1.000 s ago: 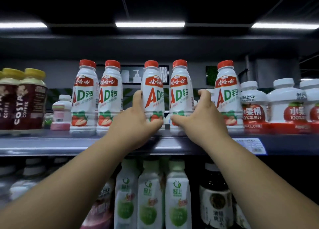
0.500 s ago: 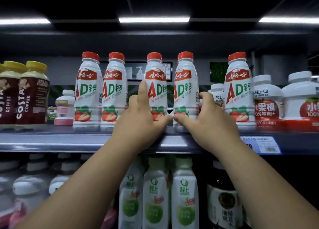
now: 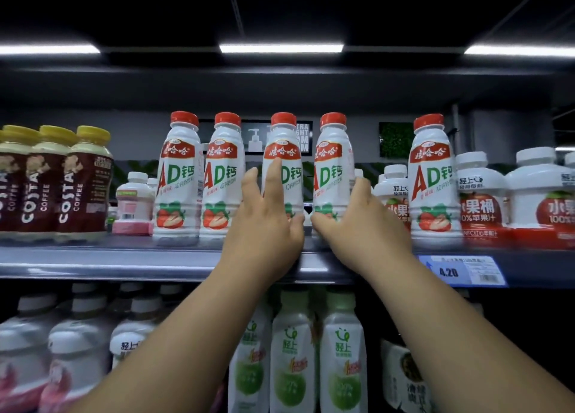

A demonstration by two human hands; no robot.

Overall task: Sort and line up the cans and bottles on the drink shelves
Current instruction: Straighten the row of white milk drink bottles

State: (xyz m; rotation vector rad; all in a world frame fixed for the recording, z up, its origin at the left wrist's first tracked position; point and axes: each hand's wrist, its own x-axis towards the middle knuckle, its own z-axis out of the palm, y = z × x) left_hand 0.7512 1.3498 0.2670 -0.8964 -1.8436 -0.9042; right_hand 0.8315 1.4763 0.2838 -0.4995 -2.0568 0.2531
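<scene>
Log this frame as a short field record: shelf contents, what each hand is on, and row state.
upper shelf: Costa coffee bottles, five red-capped AD calcium milk bottles, white apple juice bottles
left hand: on third AD bottle, index finger up its label
right hand: around fourth AD bottle
row state: gap before fifth AD bottle
price tag: 4.20

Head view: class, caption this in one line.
Left hand and right hand each grip a red-capped bottle on the shelf.

Bottles (image 3: 281, 176) under the fingers (image 3: 273, 176): white, red caps, red-green lettering, strawberry print; left of fingers, brown coffee bottles (image 3: 84, 182), yellow caps.
</scene>
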